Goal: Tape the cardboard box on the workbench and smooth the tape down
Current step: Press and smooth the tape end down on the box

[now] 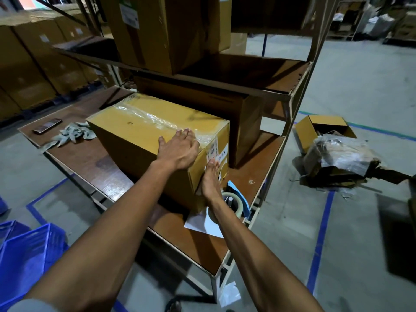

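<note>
A long yellow-brown cardboard box [135, 131] lies on the brown workbench [94, 158]. A strip of clear tape [155, 119] runs along its top seam and down the near end face. My left hand [179, 149] lies flat, fingers spread, on the top at the near corner, over the tape's end. My right hand [210, 179] presses flat against the near end face, beside the white labels [219, 155]. Just behind my right wrist, a blue tape dispenser [236, 201] with a roll of clear tape rests on the bench.
On the bench's left end lie a phone [47, 125] and crumpled paper scraps [72, 134]. A white sheet [202, 222] sits under my right forearm. Shelving with boxes [168, 30] rises behind. An open box [322, 131] and plastic waste [344, 158] lie on the floor at right; blue crates [24, 251] stand at lower left.
</note>
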{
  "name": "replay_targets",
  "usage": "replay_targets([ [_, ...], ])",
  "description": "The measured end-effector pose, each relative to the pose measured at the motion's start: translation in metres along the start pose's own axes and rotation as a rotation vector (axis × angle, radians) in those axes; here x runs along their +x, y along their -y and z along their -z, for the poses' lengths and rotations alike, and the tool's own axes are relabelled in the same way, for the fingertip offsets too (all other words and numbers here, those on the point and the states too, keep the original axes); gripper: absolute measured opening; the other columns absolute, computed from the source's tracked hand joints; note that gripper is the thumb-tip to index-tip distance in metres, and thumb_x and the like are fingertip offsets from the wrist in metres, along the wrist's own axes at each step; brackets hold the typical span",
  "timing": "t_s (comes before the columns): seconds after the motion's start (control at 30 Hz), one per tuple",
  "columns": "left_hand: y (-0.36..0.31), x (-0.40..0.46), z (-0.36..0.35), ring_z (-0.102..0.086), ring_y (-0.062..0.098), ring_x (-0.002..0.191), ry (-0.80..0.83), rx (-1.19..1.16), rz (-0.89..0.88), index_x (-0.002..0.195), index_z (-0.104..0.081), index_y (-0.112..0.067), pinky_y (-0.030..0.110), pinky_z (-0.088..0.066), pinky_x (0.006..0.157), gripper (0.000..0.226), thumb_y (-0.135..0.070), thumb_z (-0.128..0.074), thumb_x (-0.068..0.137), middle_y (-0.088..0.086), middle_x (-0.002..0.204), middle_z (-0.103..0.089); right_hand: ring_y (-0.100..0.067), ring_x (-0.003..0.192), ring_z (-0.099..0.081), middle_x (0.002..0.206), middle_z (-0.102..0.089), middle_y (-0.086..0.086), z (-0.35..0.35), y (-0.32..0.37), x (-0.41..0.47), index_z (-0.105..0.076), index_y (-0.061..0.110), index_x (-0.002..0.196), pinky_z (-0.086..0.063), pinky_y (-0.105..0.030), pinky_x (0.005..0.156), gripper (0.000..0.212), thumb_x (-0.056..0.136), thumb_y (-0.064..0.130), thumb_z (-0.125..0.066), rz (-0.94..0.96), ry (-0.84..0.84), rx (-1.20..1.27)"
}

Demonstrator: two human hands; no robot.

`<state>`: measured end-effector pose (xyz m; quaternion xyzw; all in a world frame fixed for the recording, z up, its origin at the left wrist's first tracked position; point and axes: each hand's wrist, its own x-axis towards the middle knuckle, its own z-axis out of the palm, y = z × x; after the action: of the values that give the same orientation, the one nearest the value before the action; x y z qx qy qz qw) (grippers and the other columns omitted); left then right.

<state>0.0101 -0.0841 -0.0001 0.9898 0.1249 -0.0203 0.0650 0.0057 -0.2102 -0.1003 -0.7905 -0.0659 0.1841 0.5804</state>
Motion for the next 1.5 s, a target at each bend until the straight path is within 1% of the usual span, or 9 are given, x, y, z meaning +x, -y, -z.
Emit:
replay_targets([
  [0.23,0.020,-0.017,-0.002,-0.019,0.007,0.160,-0.056,-0.077,-0.300,0.167,-0.024,-0.040,0.059,-0.008,0.131,0.064,-0.051,-0.015,0.105,-0.014,0.174,-0.026,-0.002,0.160,0.012,0.173,0.020,0.019,-0.015,0.026,-0.021,0.014,0.036,0.167,0.003,-0.036,0.131,0.081,0.097,0.074,-0.003,0.355,-0.124,0.051],
  [0.43,0.004,-0.022,0.004,-0.034,0.016,0.157,-0.119,-0.120,-0.235,0.163,-0.043,-0.029,0.049,-0.017,0.130,0.058,-0.040,-0.024,0.108,-0.006,0.169,-0.040,0.004,0.158,0.016,0.173,0.017,0.018,-0.021,0.000,-0.012,0.014,0.038,0.165,0.006,-0.045,0.133,0.086,0.093,0.083,0.003,0.333,-0.114,0.036],
  [0.5,0.000,-0.023,0.006,-0.039,0.019,0.154,-0.126,-0.137,-0.205,0.160,-0.048,-0.024,0.046,-0.022,0.128,0.053,-0.035,-0.027,0.112,-0.004,0.167,-0.043,0.003,0.158,0.013,0.174,0.015,0.018,-0.023,-0.014,-0.014,0.018,0.039,0.165,0.007,-0.049,0.132,0.082,0.096,0.080,0.003,0.293,-0.083,0.007],
  [0.63,-0.002,-0.021,0.004,-0.044,0.021,0.152,-0.149,-0.131,-0.126,0.157,-0.053,-0.018,0.041,-0.034,0.122,0.058,-0.038,-0.024,0.110,0.002,0.164,-0.048,0.019,0.146,0.023,0.173,0.021,0.018,-0.022,-0.025,-0.016,0.022,0.037,0.163,0.013,-0.046,0.131,0.070,0.104,0.066,-0.002,0.266,-0.061,-0.049],
  [0.87,-0.011,-0.027,0.006,-0.063,0.037,0.128,-0.179,-0.129,-0.001,0.151,-0.055,-0.011,0.047,-0.048,0.108,0.055,-0.036,-0.027,0.110,0.020,0.154,-0.057,-0.002,0.157,0.015,0.172,0.021,0.014,-0.023,-0.020,-0.020,0.018,0.030,0.166,0.016,-0.043,0.128,0.079,0.100,0.069,-0.001,0.191,-0.043,-0.034],
  [1.0,-0.015,-0.019,0.009,-0.052,0.037,0.141,-0.108,-0.112,0.013,0.157,-0.046,-0.009,0.050,-0.041,0.115,0.059,-0.039,-0.027,0.110,0.017,0.162,-0.048,-0.013,0.163,0.011,0.176,0.013,0.003,-0.018,-0.003,-0.018,0.006,0.021,0.169,0.007,-0.041,0.132,0.086,0.098,0.069,0.000,0.138,-0.093,-0.020],
  [1.17,-0.002,0.003,0.007,-0.007,0.019,0.165,-0.028,-0.049,-0.254,0.170,-0.016,-0.034,0.060,-0.001,0.131,0.065,-0.056,-0.018,0.109,-0.006,0.178,-0.013,-0.007,0.163,0.008,0.175,0.013,0.011,-0.004,0.028,-0.003,0.000,0.026,0.170,0.000,-0.035,0.133,0.079,0.104,0.069,-0.006,0.427,-0.222,0.009],
  [1.27,0.007,0.013,0.006,-0.009,0.015,0.164,0.023,-0.020,-0.344,0.167,-0.016,-0.047,0.063,0.005,0.129,0.061,-0.060,-0.013,0.108,-0.013,0.176,-0.015,-0.004,0.162,0.013,0.175,0.018,0.014,-0.001,0.028,0.011,0.005,0.030,0.169,-0.004,-0.045,0.134,0.080,0.103,0.072,-0.007,0.402,-0.168,0.008],
  [1.5,0.004,0.020,-0.002,-0.016,0.017,0.163,-0.019,-0.003,-0.206,0.166,-0.019,-0.050,0.066,0.000,0.128,0.066,-0.066,0.001,0.105,-0.019,0.175,-0.016,0.003,0.158,0.019,0.172,0.026,0.019,-0.015,-0.011,0.015,0.018,0.034,0.166,-0.009,-0.047,0.134,0.072,0.107,0.065,-0.009,0.355,-0.129,-0.036],
])
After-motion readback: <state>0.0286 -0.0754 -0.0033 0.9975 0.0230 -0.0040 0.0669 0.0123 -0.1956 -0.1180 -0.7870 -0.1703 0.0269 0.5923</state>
